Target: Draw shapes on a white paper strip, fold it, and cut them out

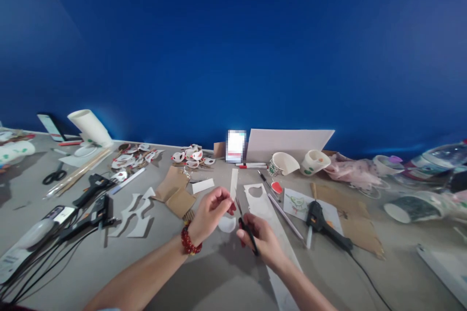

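My left hand (213,211), with a red bead bracelet (190,239) at the wrist, pinches the lower end of a narrow white strip (234,182). Black-handled scissors (249,235) are in my right hand (263,239), their blades pointing up beside the strip. Under and between the hands, a rounded white piece (227,224) lies on the table. A long white sheet with a cut-out hole (269,221) runs beneath my right hand and forearm.
Glue guns (95,189) and cables lie left, another glue gun (323,223) right on cardboard. Small painted birds (193,155), a bright screen (235,146), a white board (284,144) and paper cups (314,162) stand along the back. White cut pieces (135,216) lie left of my left hand.
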{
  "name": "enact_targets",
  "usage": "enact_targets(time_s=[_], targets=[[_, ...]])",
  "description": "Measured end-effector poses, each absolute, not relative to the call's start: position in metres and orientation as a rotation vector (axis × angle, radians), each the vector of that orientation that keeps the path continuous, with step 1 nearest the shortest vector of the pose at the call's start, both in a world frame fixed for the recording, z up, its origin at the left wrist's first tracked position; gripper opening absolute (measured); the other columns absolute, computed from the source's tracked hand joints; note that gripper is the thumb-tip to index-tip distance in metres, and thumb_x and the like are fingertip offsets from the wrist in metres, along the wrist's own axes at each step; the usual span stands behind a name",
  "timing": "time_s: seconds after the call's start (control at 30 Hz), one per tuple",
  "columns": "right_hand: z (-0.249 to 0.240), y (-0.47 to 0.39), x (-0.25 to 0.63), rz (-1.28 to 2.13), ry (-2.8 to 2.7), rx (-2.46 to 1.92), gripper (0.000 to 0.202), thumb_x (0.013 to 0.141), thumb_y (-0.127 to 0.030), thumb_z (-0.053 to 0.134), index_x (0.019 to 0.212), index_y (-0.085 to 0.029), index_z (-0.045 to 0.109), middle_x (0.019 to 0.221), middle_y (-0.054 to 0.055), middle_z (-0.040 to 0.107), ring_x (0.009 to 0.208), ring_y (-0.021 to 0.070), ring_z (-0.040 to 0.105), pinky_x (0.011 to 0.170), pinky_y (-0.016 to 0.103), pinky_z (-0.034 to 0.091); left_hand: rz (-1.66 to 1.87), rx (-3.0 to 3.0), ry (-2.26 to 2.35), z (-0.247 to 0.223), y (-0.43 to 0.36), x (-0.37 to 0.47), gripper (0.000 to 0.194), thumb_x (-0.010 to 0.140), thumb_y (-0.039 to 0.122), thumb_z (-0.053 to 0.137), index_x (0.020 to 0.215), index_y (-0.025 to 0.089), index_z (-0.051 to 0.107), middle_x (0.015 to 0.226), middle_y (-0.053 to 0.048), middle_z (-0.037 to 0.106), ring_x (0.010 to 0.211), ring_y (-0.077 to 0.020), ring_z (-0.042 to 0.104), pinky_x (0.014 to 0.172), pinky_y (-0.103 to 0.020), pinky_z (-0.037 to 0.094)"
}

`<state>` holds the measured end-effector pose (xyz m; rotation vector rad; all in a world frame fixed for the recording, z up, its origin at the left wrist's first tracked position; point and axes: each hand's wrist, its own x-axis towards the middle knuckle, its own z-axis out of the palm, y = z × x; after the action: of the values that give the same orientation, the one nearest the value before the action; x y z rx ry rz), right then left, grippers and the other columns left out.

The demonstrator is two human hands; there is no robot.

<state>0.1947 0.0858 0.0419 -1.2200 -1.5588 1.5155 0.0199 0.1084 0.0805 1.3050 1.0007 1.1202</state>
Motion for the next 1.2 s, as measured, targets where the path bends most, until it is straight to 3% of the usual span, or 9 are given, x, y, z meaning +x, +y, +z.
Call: enact_targets(time_s=[0.5,0.83,1.2], targets=[[0.041,0.084,0.195,1.584,-1.516,-1.213,0.057,0.066,-0.074,0.066,0.064,-0.020,0.044,0.051,-0.004,0.051,0.048,0.0110,0.045,0.047,0.021,0.032,1.049,1.324,0.986,0.075,0.105,0.020,0.025,0.087,0.039,0.058,0.075,0.017,0.057,0.070,-0.003,0.063,0.067,-0.0154,0.061,0.067,-0.026,0.050],[0.037,0.084,0.195,1.552,-1.503,-1.209,0.060,0.064,-0.075,0.066,0.061,-0.021,0.042,0.048,-0.005,0.047,0.045,0.0100,0.044,0.045,0.021,0.032,1.059,1.297,0.981,0.080,0.105,0.022,0.033,0.083,0.049,0.062,0.073,0.017,0.058,0.069,-0.003,0.063,0.067,-0.0161,0.061,0.066,-0.026,0.050],[0.033,0.084,0.197,1.566,-1.494,-1.204,0.059,0.066,-0.074,0.066,0.061,-0.021,0.039,0.048,-0.006,0.046,0.044,0.0095,0.042,0.046,0.021,0.029,1.066,1.302,0.975,0.079,0.103,0.021,0.027,0.087,0.041,0.060,0.075,0.016,0.059,0.070,-0.003,0.064,0.067,-0.0159,0.062,0.067,-0.027,0.051]])
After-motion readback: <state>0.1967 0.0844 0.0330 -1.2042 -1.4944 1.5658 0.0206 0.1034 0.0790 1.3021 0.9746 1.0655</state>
